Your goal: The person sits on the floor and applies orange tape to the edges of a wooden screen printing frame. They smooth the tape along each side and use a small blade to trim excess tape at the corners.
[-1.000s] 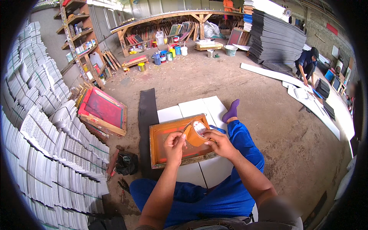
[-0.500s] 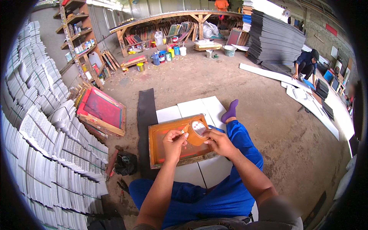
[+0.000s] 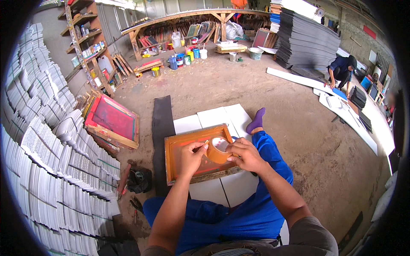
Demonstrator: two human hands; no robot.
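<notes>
A roll of brown packing tape (image 3: 217, 157) is held up over a wooden screen-printing frame (image 3: 194, 176). My right hand (image 3: 247, 155) grips the roll at its right side, thumb below and fingers by the core. Fingertips of my left hand (image 3: 191, 158) are pinched at the roll's left edge, on a small pale bit that looks like the tape's end. Under both hands, the frame has orange-brown inner sides and a reddish mesh. It lies partly on white sheets (image 3: 209, 194) between my legs, beside a dark strip (image 3: 162, 128).
Another screen frame with red mesh (image 3: 113, 117) leans at left, near tall stacks of white sheets (image 3: 51, 158). A black bag (image 3: 139, 179) lies left of my knee. Paint pots (image 3: 187, 59) stand farther back. At far right a person (image 3: 341, 70) crouches by white boards (image 3: 341, 106).
My left fingertips have shifted slightly away from the roll, and the roll has turned a little in my right hand. The crouching person's head and arms have moved.
</notes>
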